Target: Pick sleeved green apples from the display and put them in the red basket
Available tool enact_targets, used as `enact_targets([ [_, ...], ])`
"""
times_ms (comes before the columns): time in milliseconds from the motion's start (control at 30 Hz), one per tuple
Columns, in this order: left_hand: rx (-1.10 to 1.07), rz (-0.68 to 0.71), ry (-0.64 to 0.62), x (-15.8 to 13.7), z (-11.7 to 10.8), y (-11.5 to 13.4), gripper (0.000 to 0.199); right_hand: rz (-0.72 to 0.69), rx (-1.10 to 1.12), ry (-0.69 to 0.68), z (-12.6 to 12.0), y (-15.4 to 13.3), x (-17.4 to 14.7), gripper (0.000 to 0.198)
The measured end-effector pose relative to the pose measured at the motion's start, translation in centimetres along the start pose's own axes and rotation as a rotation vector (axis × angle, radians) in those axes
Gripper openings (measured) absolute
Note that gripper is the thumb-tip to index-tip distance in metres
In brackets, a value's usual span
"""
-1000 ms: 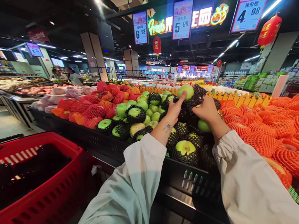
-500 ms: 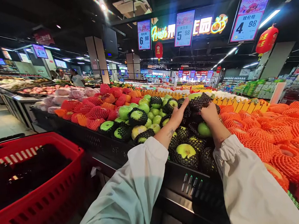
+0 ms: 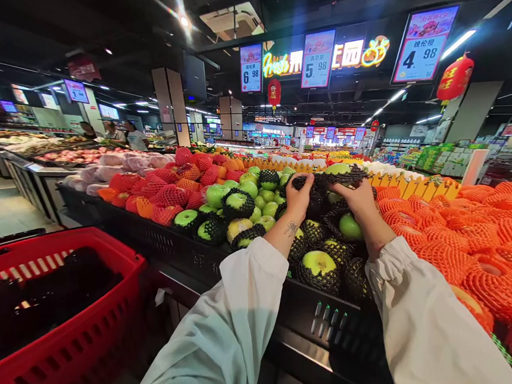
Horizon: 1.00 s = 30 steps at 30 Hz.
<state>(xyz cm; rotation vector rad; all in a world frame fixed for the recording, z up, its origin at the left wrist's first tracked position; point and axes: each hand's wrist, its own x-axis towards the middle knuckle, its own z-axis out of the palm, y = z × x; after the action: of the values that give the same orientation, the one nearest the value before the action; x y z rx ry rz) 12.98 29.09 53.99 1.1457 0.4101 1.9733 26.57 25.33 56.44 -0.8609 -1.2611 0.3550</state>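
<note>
I see supermarket price screens (image 3: 318,61) over a black produce bin (image 3: 203,260) heaped with green apples (image 3: 249,189); the red shopping basket (image 3: 100,310) holds dark contents (image 3: 67,292). Above the heap, my right hand (image 3: 360,199) clamps a netted green apple (image 3: 339,169); I cannot tell whether my left hand (image 3: 298,199) grips black netting (image 3: 300,182).

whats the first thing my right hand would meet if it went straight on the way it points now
The netted apple right against the right hand, which seems to hold it; beyond that, depth is unclear.
</note>
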Motion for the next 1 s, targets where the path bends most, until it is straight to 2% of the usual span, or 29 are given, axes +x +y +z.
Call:
enact_targets([
  [100,-0.037,-0.022,0.05,0.2,0.0,-0.1,0.013,-0.003,-0.026,-0.043,0.2,-0.6,-0.6,0.058],
  [233,-0.065,-0.096,0.056,0.2,0.1,-0.1,0.013,-0.015,-0.07,-0.088,0.3,-0.5,-0.8,0.064],
  [367,-0.099,-0.237,0.068,0.0,0.2,0.0,0.017,-0.115,-0.188,-0.001,0.2,-0.4,-0.7,0.064],
  [500,-0.154,-0.401,-0.034,-0.8,0.5,0.6,0.02,-0.16,-0.209,0.075,0.0,-0.3,-0.5,0.062],
  [600,-0.126,-0.502,-0.139,-1.5,0.7,1.1,0.037,-0.174,-0.183,0.054,-0.1,-0.1,-0.3,0.06],
  [733,-0.1,-0.495,-0.215,-2.0,0.7,1.7,0.036,-0.195,-0.183,-0.054,-0.2,0.2,-0.2,0.06],
  [900,-0.188,-0.471,-0.124,-2.1,0.8,1.9,0.03,-0.107,-0.042,-0.22,0.2,0.1,-0.3,0.055],
  [1000,-0.204,-0.467,-0.076,-1.7,0.6,1.4,0.038,-0.042,0.025,-0.241,0.2,0.2,-0.1,0.046],
])
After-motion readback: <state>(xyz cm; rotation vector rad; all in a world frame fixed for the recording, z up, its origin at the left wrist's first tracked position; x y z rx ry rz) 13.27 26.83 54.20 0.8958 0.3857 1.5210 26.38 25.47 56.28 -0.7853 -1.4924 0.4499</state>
